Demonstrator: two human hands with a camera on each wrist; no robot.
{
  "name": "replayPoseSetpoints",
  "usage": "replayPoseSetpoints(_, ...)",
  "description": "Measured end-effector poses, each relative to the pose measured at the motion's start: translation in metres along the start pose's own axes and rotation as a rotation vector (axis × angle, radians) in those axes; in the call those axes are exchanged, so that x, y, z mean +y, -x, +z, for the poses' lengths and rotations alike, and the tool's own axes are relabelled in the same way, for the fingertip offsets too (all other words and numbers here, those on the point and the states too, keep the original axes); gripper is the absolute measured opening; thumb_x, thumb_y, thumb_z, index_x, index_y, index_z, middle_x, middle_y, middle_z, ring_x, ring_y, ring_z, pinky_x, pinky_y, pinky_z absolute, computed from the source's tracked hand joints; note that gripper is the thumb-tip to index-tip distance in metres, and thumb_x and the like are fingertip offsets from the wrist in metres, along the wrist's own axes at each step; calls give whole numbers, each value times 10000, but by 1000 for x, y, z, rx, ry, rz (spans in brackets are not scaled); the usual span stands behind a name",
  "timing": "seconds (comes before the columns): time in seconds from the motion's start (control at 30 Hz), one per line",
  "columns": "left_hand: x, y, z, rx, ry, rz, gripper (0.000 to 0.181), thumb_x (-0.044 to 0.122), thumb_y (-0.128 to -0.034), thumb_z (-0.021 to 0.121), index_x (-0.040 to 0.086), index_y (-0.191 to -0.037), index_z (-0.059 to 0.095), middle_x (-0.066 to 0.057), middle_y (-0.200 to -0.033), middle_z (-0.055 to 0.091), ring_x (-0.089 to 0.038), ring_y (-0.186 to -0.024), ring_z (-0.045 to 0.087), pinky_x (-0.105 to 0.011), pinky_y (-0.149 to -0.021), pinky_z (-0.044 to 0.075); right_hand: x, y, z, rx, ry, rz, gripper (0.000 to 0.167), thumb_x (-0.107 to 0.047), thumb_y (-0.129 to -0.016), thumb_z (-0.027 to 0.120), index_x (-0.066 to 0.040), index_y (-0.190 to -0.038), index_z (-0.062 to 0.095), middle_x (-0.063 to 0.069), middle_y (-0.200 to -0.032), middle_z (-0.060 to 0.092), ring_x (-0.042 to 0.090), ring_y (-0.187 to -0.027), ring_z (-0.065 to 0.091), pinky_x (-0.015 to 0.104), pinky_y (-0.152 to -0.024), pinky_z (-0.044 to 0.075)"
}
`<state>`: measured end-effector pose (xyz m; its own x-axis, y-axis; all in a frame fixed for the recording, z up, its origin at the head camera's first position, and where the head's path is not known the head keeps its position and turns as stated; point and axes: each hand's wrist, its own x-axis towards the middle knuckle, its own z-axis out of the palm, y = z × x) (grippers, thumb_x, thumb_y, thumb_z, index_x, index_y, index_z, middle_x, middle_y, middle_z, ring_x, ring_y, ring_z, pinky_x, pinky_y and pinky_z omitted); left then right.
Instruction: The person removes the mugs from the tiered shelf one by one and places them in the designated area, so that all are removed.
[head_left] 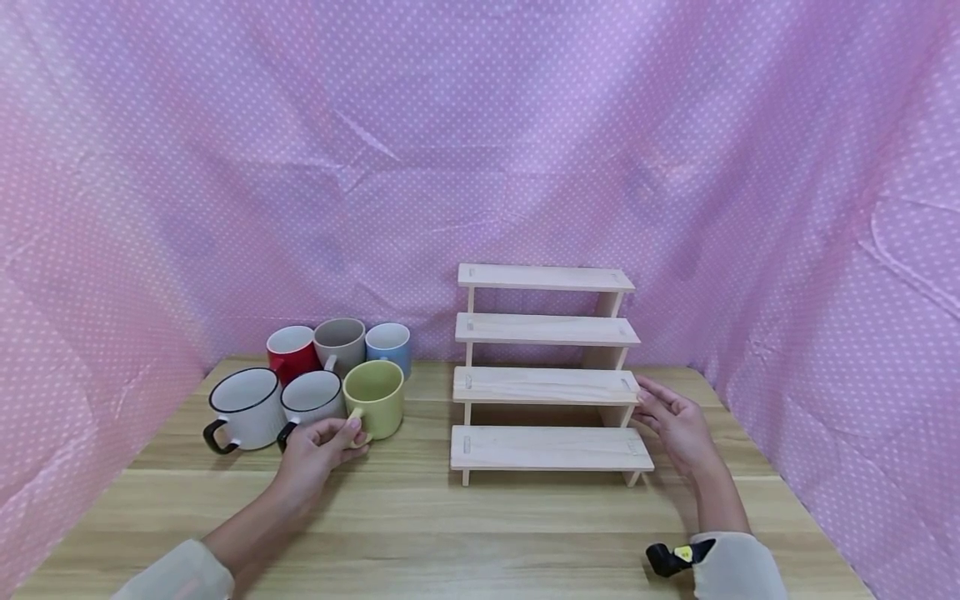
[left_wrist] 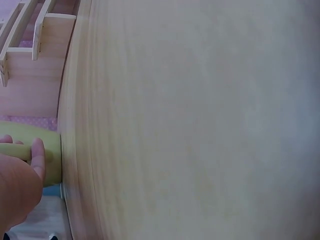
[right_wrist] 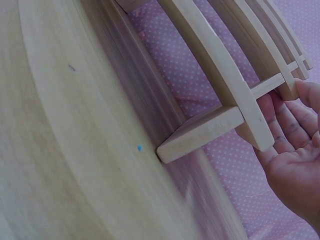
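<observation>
My left hand (head_left: 318,458) pinches the handle of a yellow-green mug (head_left: 380,400), which stands upright on the table. In the left wrist view, the same mug (left_wrist: 30,131) shows at the left edge with the fingers at its handle. My right hand (head_left: 678,429) holds the right side of a four-tiered wooden display stand (head_left: 551,448), around its second tier from the bottom. The right wrist view has the thumb of my right hand (right_wrist: 295,160) against a shelf end, the fingers partly hidden behind the stand (right_wrist: 220,65).
Beside the yellow-green mug stand two white mugs with black rims (head_left: 251,412) (head_left: 311,400). Behind them are a red mug (head_left: 298,360), a grey-brown mug (head_left: 347,354) and a light blue mug (head_left: 401,354). Pink dotted cloth (head_left: 480,167) hangs around the wooden table (head_left: 465,533).
</observation>
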<state>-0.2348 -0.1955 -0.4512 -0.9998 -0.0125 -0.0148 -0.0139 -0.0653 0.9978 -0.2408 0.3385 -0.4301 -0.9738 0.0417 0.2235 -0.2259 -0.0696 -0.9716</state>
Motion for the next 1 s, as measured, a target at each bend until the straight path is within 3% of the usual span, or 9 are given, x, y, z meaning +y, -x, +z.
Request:
replayPoseSetpoints(0.7, 6, -2, -2, 25, 8, -36, 289, 185, -1016, 668, -92, -1098, 667, -117, -960, 679, -232, -962, 715, -413, -936, 586, 2, -6, 4, 3, 4, 16, 602, -165, -1039, 619, 173, -1470, 371, -61, -1142, 724, 166, -965, 700, 320, -919, 585)
replayPoseSetpoints(0.9, 8, -2, -5, 36, -63, -63, 376, 254, -993, 707, -73, -1164, 638, -135, -1060, 650, -217, -996, 682, -381, -932, 590, 4, -8, 5, -2, -3, 7, 583, -152, -1044, 608, 172, -1469, 375, -56, -1137, 725, 156, -953, 703, 308, -911, 587)
replayPoseSetpoints(1.0, 11, -1, -7, 66, -131, -39, 457, 319, -943, 766, -45, -1181, 627, -102, -1050, 671, -180, -943, 682, -350, -888, 603, 3, -7, 6, 1, -9, 2, 581, -146, -1047, 601, 177, -1469, 366, -60, -1140, 724, 133, -946, 704, 305, -910, 587)
